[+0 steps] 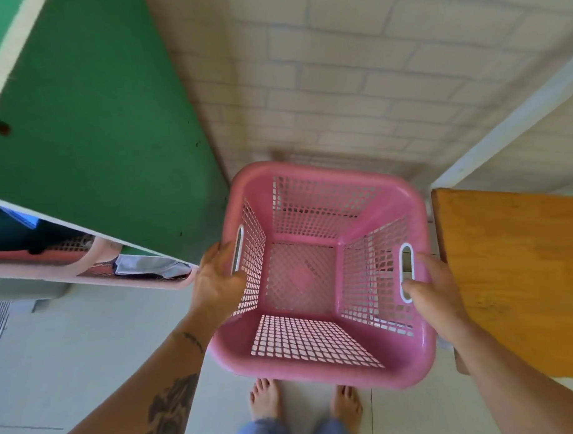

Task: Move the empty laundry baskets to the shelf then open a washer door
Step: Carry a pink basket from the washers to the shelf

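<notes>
An empty pink plastic laundry basket (316,274) with mesh walls is held off the floor in front of me, its open top facing the camera. My left hand (216,281) grips its left rim by the handle slot. My right hand (434,293) grips the right rim beside the white-edged handle slot. No washer is in view.
A green board (90,126) stands at the left, with a pale pink basket (95,265) holding clothes below it. An orange wooden shelf board (514,273) is at the right under a white frame bar (509,121). A white brick wall lies ahead. My bare feet stand on pale floor tiles.
</notes>
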`<act>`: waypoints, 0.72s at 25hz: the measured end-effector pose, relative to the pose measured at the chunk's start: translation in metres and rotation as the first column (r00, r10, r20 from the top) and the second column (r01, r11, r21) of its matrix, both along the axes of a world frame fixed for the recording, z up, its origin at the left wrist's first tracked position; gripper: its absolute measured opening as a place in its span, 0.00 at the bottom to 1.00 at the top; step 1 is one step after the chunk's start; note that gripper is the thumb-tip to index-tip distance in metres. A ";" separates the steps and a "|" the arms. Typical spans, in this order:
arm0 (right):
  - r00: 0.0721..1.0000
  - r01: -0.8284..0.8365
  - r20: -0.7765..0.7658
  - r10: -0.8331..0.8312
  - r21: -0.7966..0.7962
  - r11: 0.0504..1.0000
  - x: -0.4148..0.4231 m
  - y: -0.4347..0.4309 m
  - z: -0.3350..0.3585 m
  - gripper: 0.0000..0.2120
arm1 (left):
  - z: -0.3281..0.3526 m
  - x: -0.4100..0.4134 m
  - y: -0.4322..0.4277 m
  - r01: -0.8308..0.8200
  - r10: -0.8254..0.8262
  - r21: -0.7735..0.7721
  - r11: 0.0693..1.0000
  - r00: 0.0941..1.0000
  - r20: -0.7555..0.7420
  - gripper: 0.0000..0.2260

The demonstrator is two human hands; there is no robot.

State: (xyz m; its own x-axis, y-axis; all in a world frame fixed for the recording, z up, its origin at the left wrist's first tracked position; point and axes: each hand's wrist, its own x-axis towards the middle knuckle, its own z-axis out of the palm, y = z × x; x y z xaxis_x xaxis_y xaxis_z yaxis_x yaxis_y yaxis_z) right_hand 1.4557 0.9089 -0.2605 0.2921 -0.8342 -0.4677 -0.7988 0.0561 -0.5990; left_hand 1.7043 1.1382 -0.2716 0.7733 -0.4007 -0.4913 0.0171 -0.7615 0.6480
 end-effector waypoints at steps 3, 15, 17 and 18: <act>0.991 -0.108 -0.075 0.113 0.074 0.991 0.001 -0.001 0.013 0.22 | 0.007 0.000 0.001 0.172 -0.176 0.123 0.977 0.984 0.024 0.33; 0.980 -0.166 -0.103 0.169 0.039 0.985 -0.114 0.041 0.220 0.32 | 0.187 -0.085 -0.029 0.263 -0.260 -0.029 0.964 0.963 0.072 0.23; 0.989 -0.130 -0.069 0.130 0.001 0.992 -0.158 0.041 0.258 0.32 | 0.228 -0.116 -0.052 0.316 -0.307 -0.112 0.942 0.947 0.090 0.22; 0.993 -0.112 -0.044 0.111 -0.029 0.993 -0.180 0.040 0.273 0.32 | 0.247 -0.134 -0.063 0.347 -0.334 -0.138 0.928 0.936 0.107 0.21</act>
